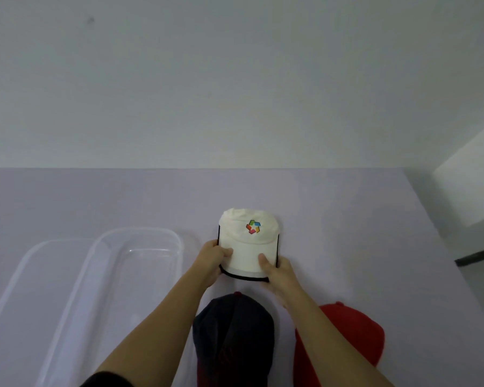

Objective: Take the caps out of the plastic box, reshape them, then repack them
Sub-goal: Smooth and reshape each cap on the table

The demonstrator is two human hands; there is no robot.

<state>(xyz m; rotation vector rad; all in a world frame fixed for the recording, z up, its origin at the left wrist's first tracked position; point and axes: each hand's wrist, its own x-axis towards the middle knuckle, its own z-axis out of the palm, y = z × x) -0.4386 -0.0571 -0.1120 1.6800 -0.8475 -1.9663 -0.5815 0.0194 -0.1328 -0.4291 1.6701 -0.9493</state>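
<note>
Both left hand (pixel 211 258) and right hand (pixel 277 272) grip the white cap (pixel 249 233) (thumbs atop brim).

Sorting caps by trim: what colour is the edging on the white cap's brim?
Black: the white cap has a thin black edge around its brim, seen in the head view.

My only camera rides on my head, wide-angled, facing forward and down: my left grip (pixel 211 259) and right grip (pixel 277 272) close below, the counter (pixel 347 219) beyond, the wall (pixel 235 79) above.
</note>
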